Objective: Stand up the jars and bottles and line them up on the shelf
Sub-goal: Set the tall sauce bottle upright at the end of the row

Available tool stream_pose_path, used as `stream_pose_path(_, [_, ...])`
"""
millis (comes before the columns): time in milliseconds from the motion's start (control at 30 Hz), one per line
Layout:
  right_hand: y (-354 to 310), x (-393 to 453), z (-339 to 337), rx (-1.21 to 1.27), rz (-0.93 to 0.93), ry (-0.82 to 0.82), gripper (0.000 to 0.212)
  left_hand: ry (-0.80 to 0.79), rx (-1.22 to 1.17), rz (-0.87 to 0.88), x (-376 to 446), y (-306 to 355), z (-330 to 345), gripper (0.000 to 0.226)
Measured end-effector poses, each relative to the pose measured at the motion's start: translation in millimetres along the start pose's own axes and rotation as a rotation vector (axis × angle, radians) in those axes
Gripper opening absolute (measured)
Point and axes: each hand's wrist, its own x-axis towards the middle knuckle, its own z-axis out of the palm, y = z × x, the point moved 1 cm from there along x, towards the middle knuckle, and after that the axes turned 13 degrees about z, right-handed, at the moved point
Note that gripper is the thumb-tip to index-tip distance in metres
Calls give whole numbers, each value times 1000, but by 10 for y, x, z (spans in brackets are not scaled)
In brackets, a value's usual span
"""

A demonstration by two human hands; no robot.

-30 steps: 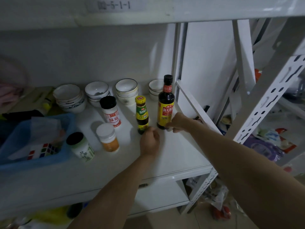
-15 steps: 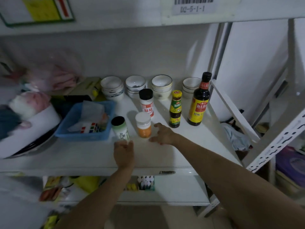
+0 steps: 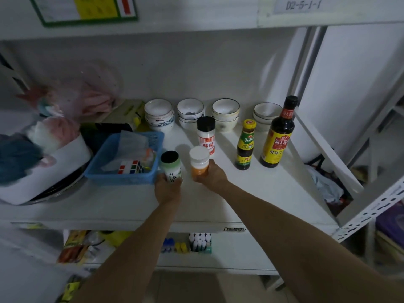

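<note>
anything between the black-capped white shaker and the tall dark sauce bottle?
Yes. In the head view, the small green-labelled sauce bottle stands upright between the white shaker and the tall sauce bottle, apart from both. Otherwise bare shelf.

Shelf (image 3: pixel 251 193) layout: four bowl stacks (image 3: pixel 159 115) along the back; before them, left to right, shaker (image 3: pixel 206 136), small bottle (image 3: pixel 244 145), tall bottle (image 3: pixel 277 134); nearer front, two jars (image 3: pixel 171 166) right of basket (image 3: pixel 124 159).
</note>
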Motion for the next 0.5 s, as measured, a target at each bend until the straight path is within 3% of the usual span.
stream_pose_path(500, [-51, 163, -49, -19, 40, -49, 64, -31, 72, 94, 203, -49, 131, 42])
